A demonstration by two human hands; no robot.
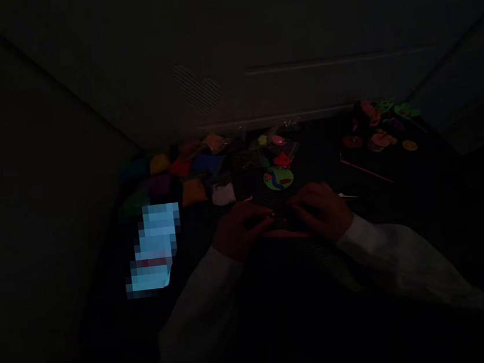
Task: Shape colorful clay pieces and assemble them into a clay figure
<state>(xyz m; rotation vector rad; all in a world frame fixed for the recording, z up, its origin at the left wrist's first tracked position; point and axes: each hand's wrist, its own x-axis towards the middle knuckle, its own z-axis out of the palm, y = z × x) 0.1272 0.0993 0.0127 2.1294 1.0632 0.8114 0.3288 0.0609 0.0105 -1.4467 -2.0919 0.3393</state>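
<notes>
The room is very dark. My left hand (241, 231) and my right hand (321, 210) meet low in the middle, fingers curled over a small dark item that I cannot make out. A tiny red speck shows at the left fingertips. Under both hands lies a flat piece with a pink-red edge (285, 234). Just beyond them sits a round green clay disc (279, 178) with coloured shapes on it. A thin white tool (346, 195) lies near my right hand, and a pink stick (365, 170) lies further right.
Several small bags of coloured clay, among them a yellow bag (193, 191) and a white bag (223, 194), spread across the far left. Clay shapes (379, 139) lie at the far right. A pixelated bright screen (153, 250) glows at left. A panelled white surface (298, 64) rises behind.
</notes>
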